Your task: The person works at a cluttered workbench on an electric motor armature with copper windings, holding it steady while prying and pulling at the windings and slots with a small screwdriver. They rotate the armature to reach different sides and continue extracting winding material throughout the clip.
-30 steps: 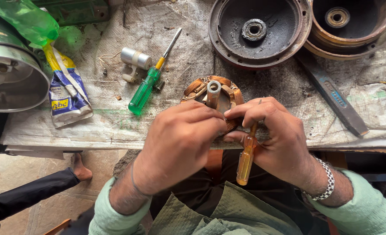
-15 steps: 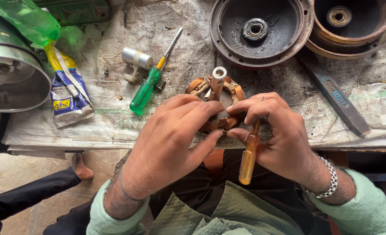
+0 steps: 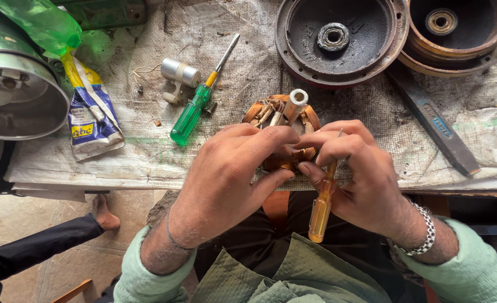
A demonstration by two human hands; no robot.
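A round copper-wound motor stator (image 3: 276, 112) with a white sleeve sticking up from its middle sits at the near edge of the cloth-covered bench (image 3: 147, 151). My left hand (image 3: 231, 174) grips its near side, fingers curled over the windings. My right hand (image 3: 355, 174) holds a screwdriver with an amber handle (image 3: 321, 210), its tip up against the windings; the fingers also touch the stator. A metal bracelet is on my right wrist.
A green-handled screwdriver (image 3: 195, 109) and a small silver capacitor (image 3: 179, 73) lie left of the stator. A blue pouch (image 3: 91, 120), green plastic bottle (image 3: 41, 25) and a steel housing (image 3: 13, 95) are at far left. Two round motor covers (image 3: 338, 39) and a flat chisel (image 3: 436, 129) lie behind and to the right.
The stator has tilted so its white sleeve now points up and away. My hands have shifted a little on it, still holding the amber screwdriver.
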